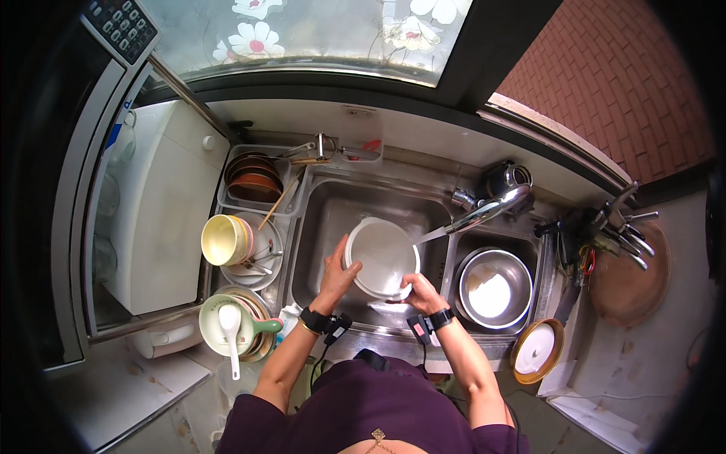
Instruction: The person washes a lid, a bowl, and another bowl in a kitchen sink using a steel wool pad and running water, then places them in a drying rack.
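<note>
Both my hands hold a round white bowl or container [383,255] over the large basin of a stainless steel sink [323,204]. My left hand [338,272] grips its left side, thumb on the rim. At the lower right of the rim, my right hand [422,292] has its fingers around the edge. A stream of water [431,235] runs from the chrome faucet [490,209] to the right edge of the white vessel. In the smaller basin on the right sit stacked stainless steel bowls [495,288].
Left of the sink are a plastic bin [227,196] with brown bowls, stacked yellow bowls [220,241], and a green-handled bowl [212,326] with a white spoon [230,323]. To the right stand a knife rack [601,232], a round wooden board [635,284] and a brown-rimmed lid [534,352].
</note>
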Demonstrator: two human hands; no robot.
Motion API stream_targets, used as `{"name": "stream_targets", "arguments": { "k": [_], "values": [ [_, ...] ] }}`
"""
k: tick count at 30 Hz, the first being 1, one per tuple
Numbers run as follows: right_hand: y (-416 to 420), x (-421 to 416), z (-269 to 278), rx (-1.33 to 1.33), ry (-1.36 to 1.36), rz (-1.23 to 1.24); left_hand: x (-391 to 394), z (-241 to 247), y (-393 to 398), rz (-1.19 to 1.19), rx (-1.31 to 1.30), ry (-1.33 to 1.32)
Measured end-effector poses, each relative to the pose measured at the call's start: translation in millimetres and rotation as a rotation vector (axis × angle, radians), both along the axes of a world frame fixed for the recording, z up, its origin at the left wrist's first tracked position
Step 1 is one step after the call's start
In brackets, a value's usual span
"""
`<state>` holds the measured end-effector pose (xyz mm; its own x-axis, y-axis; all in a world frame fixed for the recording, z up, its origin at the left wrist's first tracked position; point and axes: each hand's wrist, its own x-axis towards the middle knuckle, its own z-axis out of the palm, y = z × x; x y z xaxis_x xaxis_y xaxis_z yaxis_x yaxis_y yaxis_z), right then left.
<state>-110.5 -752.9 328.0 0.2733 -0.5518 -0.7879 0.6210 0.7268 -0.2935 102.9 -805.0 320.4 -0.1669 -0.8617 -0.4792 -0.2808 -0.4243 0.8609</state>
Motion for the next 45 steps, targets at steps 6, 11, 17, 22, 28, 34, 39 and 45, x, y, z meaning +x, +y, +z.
{"name": "stream_targets", "arguments": {
  "k": [6,11,17,22,28,34,39,45],
  "values": [
    [-4.4,-25.8,-4.9,0.049,0.024,0.079,-19.3,24.3,9.5,0.039,0.202,-0.019],
    [-17.9,-6.6,-8.5,-0.255,0.489,0.095,-10.2,-34.8,7.1,0.262,0.253,0.395],
    [-41.6,6.1,7.7,-0.463,1.137,0.249,-31.9,-104.5,7.1,0.46,0.484,0.524],
    [-35.2,17.2,41.8,-0.695,1.55,0.356,-52.6,-102.7,4.8,0.38,0.65,0.686],
    [0.1,14.9,48.1,-0.8,1.661,0.352,-68.3,-104.0,17.3,0.381,0.728,0.802],
    [28.1,19.2,78.1,-0.752,1.641,0.399,-75.8,-119.6,39.5,0.259,0.747,0.969],
    [45.8,26.4,97.4,-0.77,1.688,0.463,-78.8,-107.5,49.4,0.263,0.871,1.167],
    [41.3,35.9,116.4,-0.948,1.778,0.54,-83.2,-97.2,46.6,0.221,0.867,1.2]
  ]
}}
